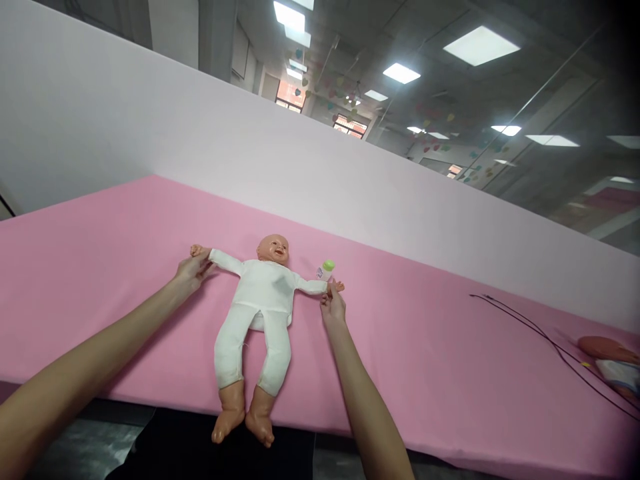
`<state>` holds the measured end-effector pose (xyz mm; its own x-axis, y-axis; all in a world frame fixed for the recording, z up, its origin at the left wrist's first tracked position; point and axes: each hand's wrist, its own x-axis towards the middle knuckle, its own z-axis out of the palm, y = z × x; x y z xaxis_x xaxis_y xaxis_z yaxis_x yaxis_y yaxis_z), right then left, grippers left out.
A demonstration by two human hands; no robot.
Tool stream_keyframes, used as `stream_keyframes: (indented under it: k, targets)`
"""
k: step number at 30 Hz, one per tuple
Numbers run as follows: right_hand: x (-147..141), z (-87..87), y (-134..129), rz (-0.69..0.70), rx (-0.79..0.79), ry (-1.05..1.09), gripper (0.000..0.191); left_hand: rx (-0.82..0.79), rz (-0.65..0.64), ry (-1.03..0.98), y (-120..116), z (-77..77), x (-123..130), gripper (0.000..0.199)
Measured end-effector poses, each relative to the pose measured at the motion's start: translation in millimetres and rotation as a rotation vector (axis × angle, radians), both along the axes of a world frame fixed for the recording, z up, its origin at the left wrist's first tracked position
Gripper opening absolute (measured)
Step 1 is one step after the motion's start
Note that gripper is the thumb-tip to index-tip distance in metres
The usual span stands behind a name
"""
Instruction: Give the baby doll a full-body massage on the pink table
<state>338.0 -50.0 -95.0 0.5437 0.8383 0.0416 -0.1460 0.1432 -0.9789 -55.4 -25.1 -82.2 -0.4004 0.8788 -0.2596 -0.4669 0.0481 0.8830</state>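
A baby doll (265, 287) with a white cloth body lies on its back on the pink table cover (410, 347), its feet reaching over the front edge. Its arms are stretched out to both sides. My left hand (193, 270) is closed around the doll's wrist on the left of the view. On the other side, my right hand (333, 307) pinches the doll's other wrist, and the small plastic fingers stick out past my grip. Just behind that wrist is a small white bottle (326, 269) with a green cap.
A thin black cable (543, 330) runs over the pink cover at the right. A second doll (613, 363), partly out of frame, lies at the far right edge. Behind the table stands a low white partition (300, 173) with glass above it at the right.
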Motion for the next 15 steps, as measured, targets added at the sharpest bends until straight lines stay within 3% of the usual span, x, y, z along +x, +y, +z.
stream_keyframes:
  k: [3, 7, 11, 13, 15]
  targets:
    - [-17.8, 20.6, -3.4, 0.016, 0.086, -0.086, 0.044, 0.113, -0.034, 0.073, -5.8, 17.1, 12.0, 0.031]
    - [-53.5, 37.4, -22.3, 0.202, 0.272, -0.551, 0.036, 0.436, -0.144, 0.586, -31.2, 31.9, 44.7, 0.032]
    - [-76.2, 22.7, -43.0, 0.526, 0.324, -1.093, 0.021, 0.601, -0.319, 1.233, -55.9, 16.8, 67.7, 0.021]
    - [-80.2, 15.8, -47.4, 0.587, 0.311, -1.213, 0.024, 0.631, -0.387, 1.409, -61.3, 6.8, 71.4, 0.020]
    - [-80.1, 15.7, -46.6, 0.604, 0.287, -1.195, 0.024, 0.630, -0.407, 1.440, -61.1, 2.6, 70.6, 0.019]
